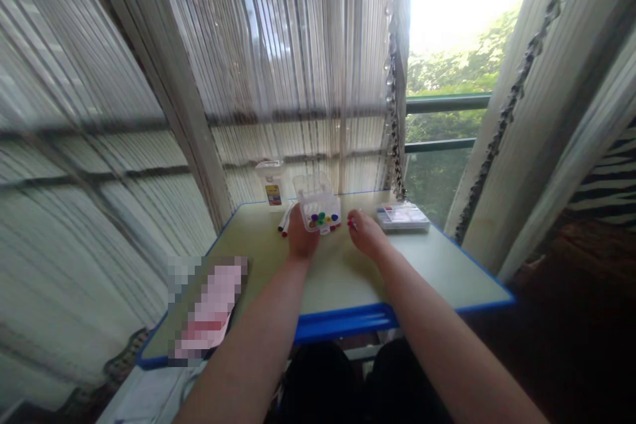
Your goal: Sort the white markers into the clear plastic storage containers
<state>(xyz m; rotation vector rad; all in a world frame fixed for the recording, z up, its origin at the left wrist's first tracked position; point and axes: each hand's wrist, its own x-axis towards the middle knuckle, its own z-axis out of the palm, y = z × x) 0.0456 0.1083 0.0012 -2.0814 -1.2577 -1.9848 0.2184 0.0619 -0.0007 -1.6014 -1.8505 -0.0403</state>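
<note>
While clutching the clear plastic box (325,207) in the left hand (302,238), pinches a small pinkish-red piece (351,222) between the fingertips of the right hand (366,233). Holds the box just left of the right-hand grip: frosty, see-through, with its lid (313,183) raised on the far side and coloured round pieces (321,218) in purple, green, yellow and blue gathered near the front. Hides some left fingers around the box; covers much of the pinched piece, leaving its shape hard to make out. Cannot tell what the red bit (334,228) beside the box is. Has markers (285,220) just left of the left hand, a labelled container (272,193) beyond it, print unreadable, and a flat clear case (403,217) right of the right hand, contents blurred. Nearer, left of the left hand, has a pixelated pink item (213,305).
</note>
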